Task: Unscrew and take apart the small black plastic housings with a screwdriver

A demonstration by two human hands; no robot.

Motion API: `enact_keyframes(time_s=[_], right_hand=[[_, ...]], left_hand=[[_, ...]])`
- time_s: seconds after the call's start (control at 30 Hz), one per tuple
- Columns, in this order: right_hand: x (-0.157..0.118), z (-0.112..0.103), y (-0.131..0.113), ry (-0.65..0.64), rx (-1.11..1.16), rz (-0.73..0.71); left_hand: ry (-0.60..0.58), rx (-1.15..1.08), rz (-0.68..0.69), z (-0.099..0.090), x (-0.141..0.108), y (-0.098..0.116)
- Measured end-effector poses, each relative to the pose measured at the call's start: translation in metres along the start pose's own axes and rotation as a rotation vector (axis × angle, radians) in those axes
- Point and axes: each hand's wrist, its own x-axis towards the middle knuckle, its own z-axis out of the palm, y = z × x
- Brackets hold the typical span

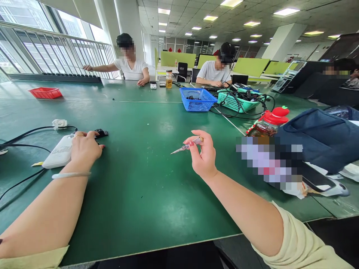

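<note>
My right hand [204,155] is raised over the middle of the table, its fingers closed around a small screwdriver [193,143]. The clear, pinkish handle lies between thumb and fingers, and the thin metal tip points left. On the left, my left hand [86,147] reaches down beside a white, rounded flat device [59,152] and overlaps its right edge. Its fingers are bent over a small black ridged part [101,132], which sticks out past the fingertips; the rest of that part is hidden.
Black cables [25,145] run across the left side near a crumpled white piece [60,123]. A red tray [45,93], a blue basket [198,99] and a green basket [238,102] stand farther back. At right lie a red-lidded bottle [276,116] and dark blue bag [322,138]. Two people sit opposite.
</note>
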Motion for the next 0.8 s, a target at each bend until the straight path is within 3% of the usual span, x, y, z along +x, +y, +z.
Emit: enact_keyframes(time_s=[0.13, 0.3, 0.43, 0.57, 0.67, 0.8], right_hand=[[0.0, 0.0, 0.0, -0.005, -0.008, 0.002], [0.0, 0.0, -0.001, -0.007, -0.014, 0.0], [0.0, 0.0, -0.001, -0.01, -0.008, 0.001], [-0.001, 0.001, -0.002, -0.022, -0.007, 0.018], [-0.001, 0.001, -0.001, -0.027, -0.011, 0.016], [-0.002, 0.001, 0.0, -0.021, -0.011, 0.017]], left_hand=[[0.042, -0.016, -0.087, -0.003, -0.001, 0.001], [0.057, -0.052, -0.099, -0.013, -0.004, 0.003], [0.151, -0.103, -0.064, -0.027, -0.004, -0.002], [0.236, -0.246, -0.206, -0.037, -0.001, -0.013], [0.218, -0.326, -0.248, -0.034, 0.003, -0.019], [0.146, -0.249, -0.215, -0.028, 0.006, -0.023]])
